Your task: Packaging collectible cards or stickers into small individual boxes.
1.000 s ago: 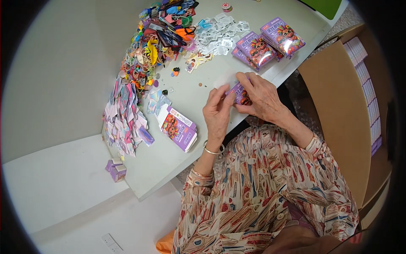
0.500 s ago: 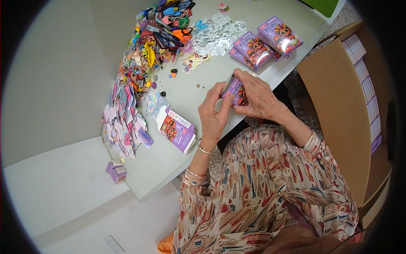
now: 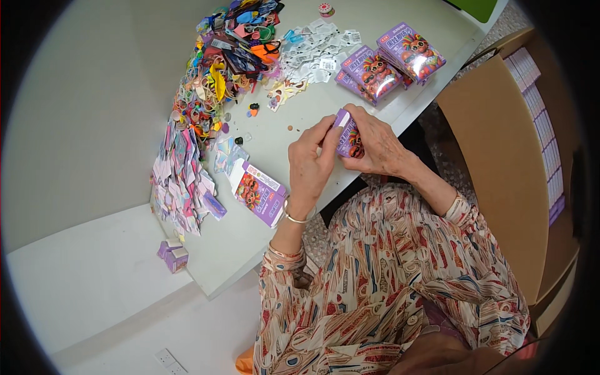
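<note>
1. While both hands are meeting over the near edge of the worktop point(image 3: 375, 94), the left hand point(image 3: 310, 164) and the right hand point(image 3: 375, 145) are together holding a small purple box point(image 3: 347, 134) just above the surface.
2. The left fingers point(image 3: 325, 134) are pinching the box's upper end, where a pale flap is showing, and the right fingers point(image 3: 357, 115) are wrapping around its far side, so both sets are closing on the box.
3. A larger purple carton point(image 3: 262, 192) is lying flat near the worktop's near left edge, just left of the left wrist.
4. A fan of pale flat cards point(image 3: 181, 181) is spreading along the left edge, beside that carton.
5. A heap of colourful toy glasses point(image 3: 231, 56) is piling up toward the far left corner, with clear printed wrappers point(image 3: 312, 53) lying scattered just right of it.
6. A stack of purple boxes point(image 3: 390, 62) is sitting by the right edge, beyond the hands.
7. A tall cardboard box point(image 3: 500, 156) is standing off the worktop on the person's right.
8. Two tiny purple boxes point(image 3: 172, 256) are sitting on a lower white surface past the worktop's near left corner.
</note>
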The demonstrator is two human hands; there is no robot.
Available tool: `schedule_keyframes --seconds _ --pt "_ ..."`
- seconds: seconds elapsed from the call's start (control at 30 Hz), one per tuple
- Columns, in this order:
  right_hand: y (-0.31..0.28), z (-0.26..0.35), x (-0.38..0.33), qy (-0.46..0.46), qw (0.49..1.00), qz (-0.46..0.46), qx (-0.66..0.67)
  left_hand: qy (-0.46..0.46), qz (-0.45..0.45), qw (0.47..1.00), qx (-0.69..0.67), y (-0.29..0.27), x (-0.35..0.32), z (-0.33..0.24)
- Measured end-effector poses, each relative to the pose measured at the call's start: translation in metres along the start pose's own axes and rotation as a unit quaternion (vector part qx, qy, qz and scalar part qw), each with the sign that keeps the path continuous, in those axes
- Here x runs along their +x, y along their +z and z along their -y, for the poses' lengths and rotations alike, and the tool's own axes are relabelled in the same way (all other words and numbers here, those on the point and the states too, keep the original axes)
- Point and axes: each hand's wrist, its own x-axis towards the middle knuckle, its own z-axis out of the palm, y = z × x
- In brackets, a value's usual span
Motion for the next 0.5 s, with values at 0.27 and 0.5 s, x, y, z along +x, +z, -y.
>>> schedule_keyframes --seconds 0.27,0.5 --pt "-0.003 0.003 0.002 0.005 1.0 0.018 0.004 -0.039 0.004 0.987 0.157 -0.002 0.0 -0.02" --pt "0.0 0.003 0.0 0.005 1.0 0.011 0.011 0.119 0.005 0.964 0.239 0.002 -0.008 -0.013"
